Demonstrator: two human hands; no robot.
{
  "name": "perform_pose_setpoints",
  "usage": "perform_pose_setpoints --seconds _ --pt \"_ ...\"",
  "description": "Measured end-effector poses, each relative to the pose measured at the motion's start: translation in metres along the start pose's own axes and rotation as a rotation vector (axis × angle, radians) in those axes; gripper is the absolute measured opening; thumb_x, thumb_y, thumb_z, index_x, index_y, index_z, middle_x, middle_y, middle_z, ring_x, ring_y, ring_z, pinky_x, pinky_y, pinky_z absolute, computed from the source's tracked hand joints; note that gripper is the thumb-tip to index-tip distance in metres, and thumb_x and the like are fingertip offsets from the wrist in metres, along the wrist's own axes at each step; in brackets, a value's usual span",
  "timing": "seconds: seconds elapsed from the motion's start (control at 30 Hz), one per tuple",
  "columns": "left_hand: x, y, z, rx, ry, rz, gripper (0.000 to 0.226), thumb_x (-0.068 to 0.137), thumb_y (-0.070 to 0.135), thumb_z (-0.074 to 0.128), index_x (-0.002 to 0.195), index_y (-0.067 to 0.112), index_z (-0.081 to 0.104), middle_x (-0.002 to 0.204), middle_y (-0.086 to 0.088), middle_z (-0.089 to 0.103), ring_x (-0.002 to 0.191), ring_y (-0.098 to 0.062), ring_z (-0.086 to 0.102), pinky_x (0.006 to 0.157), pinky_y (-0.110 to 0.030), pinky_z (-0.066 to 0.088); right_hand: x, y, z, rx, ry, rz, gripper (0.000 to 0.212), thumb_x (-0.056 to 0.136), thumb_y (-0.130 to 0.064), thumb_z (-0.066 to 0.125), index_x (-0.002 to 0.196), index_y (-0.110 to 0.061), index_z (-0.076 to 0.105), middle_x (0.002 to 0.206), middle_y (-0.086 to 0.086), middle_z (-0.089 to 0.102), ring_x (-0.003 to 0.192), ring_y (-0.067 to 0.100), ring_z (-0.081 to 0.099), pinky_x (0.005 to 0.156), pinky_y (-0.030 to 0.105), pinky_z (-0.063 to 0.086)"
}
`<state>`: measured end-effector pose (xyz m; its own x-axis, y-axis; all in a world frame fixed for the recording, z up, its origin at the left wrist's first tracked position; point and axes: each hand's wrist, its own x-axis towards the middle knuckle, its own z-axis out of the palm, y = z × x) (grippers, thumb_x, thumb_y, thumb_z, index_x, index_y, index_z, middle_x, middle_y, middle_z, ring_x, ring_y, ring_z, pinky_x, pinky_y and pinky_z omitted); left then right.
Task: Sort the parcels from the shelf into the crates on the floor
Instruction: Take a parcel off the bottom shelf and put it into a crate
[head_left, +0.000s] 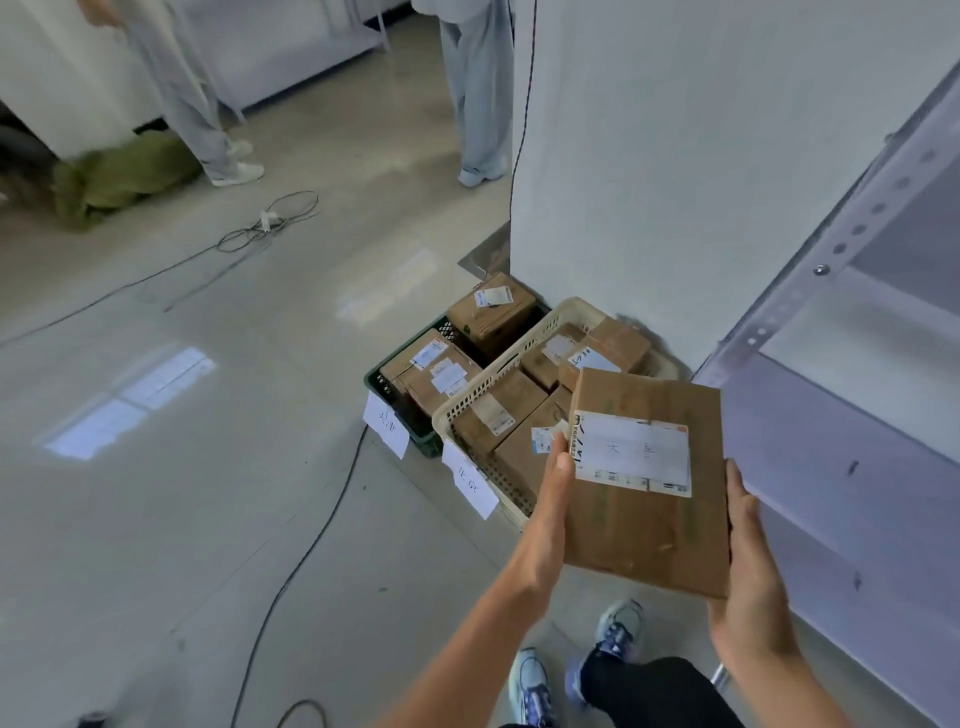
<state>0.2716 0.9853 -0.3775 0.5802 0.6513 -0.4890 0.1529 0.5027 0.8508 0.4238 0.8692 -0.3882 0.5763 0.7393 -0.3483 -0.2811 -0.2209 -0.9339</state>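
We're seeing grey floor (182, 519) carrying green crate (376, 385) touching beige crate (498, 375); black cable (306, 554) lying alongside, green sack (119, 176) lying well apart.

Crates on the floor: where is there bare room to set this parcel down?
Both are crowded. The cream crate is packed with boxes wherever it shows; the held parcel hides its near right part. The green crate leaves only a narrow dark gap between its boxes. Bare floor lies left of it, past the black cable.
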Motion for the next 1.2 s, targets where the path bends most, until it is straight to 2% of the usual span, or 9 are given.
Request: perform_pose_setpoints --seconds 0.17,0.33,0.4,0.5,0.67,0.8,0.97,1.1,1.2 --pt "0.011 0.001 -0.039 -0.059 0.04 -0.01 0.084 0.089 0.096 0.031 0.164 0.062 0.018 0.176 0.017 0.029 0.161 -0.014 0.032 0.132 -0.053 0.03 0.024 0.005 0.036 -0.004 -0.063 0.023 0.07 0.093 -0.088 0.037 0.157 -0.061 0.032 0.169 -0.023 0.034 0.16 0.013 0.027 0.127 0.064 0.02" --pt "0.037 0.008 -0.087 -0.046 0.091 -0.037 0.097 0.078 0.103 0.036 0.163 0.058 0.025 0.172 0.009 0.04 0.159 -0.025 0.038 0.129 -0.062 0.031 0.058 0.007 0.092 0.018 -0.137 0.034 0.074 0.092 -0.087 0.042 0.158 -0.052 0.039 0.16 -0.012 0.052 0.151 0.02 0.046 0.121 0.065 0.033" --pt "0.055 0.011 -0.114 -0.027 0.12 -0.086 0.095 0.08 0.1 0.035 0.164 0.056 0.028 0.168 0.011 0.046 0.153 -0.019 0.047 0.125 -0.051 0.04 0.076 0.013 0.118 0.036 -0.136 0.078 0.079 0.089 -0.088 0.044 0.158 -0.051 0.039 0.159 -0.011 0.053 0.15 0.021 0.046 0.121 0.066 0.032" --pt "0.087 0.012 -0.158 0.011 0.169 -0.127 0.085 0.08 0.1 0.037 0.155 0.06 0.039 0.152 0.019 0.06 0.135 -0.004 0.063 0.099 -0.024 0.054 0.107 0.024 0.156 0.075 -0.123 0.131 0.073 0.093 -0.079 0.043 0.159 -0.048 0.04 0.16 -0.011 0.053 0.15 0.018 0.046 0.123 0.062 0.033" --pt "0.139 0.018 -0.222 0.03 0.23 -0.222 0.087 0.075 0.104 0.039 0.148 0.058 0.048 0.144 0.02 0.066 0.133 -0.008 0.064 0.101 -0.032 0.05 0.155 0.043 0.213 0.098 -0.125 0.223 0.062 0.1 -0.07 0.039 0.158 -0.048 0.041 0.156 -0.01 0.057 0.145 0.018 0.053 0.118 0.06 0.04" --pt "0.167 0.031 -0.265 0.071 0.265 -0.279 0.081 0.073 0.105 0.036 0.141 0.064 0.052 0.145 0.016 0.067 0.136 -0.016 0.062 0.116 -0.047 0.043 0.185 0.061 0.251 0.151 -0.106 0.362 0.061 0.101 -0.071 0.041 0.159 -0.05 0.039 0.165 -0.008 0.046 0.153 0.023 0.042 0.125 0.065 0.03" --pt "0.218 0.049 -0.331 0.119 0.327 -0.339 0.099 0.07 0.101 0.039 0.146 0.041 0.06 0.14 0.006 0.071 0.127 -0.019 0.069 0.1 -0.037 0.054 0.231 0.083 0.309 0.149 -0.153 0.429 0.057 0.1 -0.073 0.044 0.153 -0.055 0.044 0.157 -0.023 0.052 0.15 0.006 0.044 0.128 0.052 0.029" --pt "0.277 0.059 -0.399 0.197 0.279 -0.309 0.09 0.069 0.103 0.043 0.134 0.047 0.07 0.131 0.012 0.075 0.124 -0.013 0.071 0.096 -0.032 0.057 0.284 0.116 0.367 0.14 -0.144 0.529 0.067 0.091 -0.078 0.043 0.156 -0.059 0.037 0.163 -0.029 0.041 0.155 0.002 0.032 0.131 0.053 0.02" --pt "0.339 0.058 -0.456 0.254 0.199 -0.266 0.076 0.072 0.105 0.043 0.123 0.056 0.073 0.122 0.021 0.078 0.109 0.002 0.075 0.079 -0.019 0.061 0.339 0.15 0.416 0.156 -0.116 0.595 0.073 0.088 -0.083 0.044 0.157 -0.06 0.035 0.165 -0.028 0.037 0.156 0.005 0.03 0.131 0.055 0.021"
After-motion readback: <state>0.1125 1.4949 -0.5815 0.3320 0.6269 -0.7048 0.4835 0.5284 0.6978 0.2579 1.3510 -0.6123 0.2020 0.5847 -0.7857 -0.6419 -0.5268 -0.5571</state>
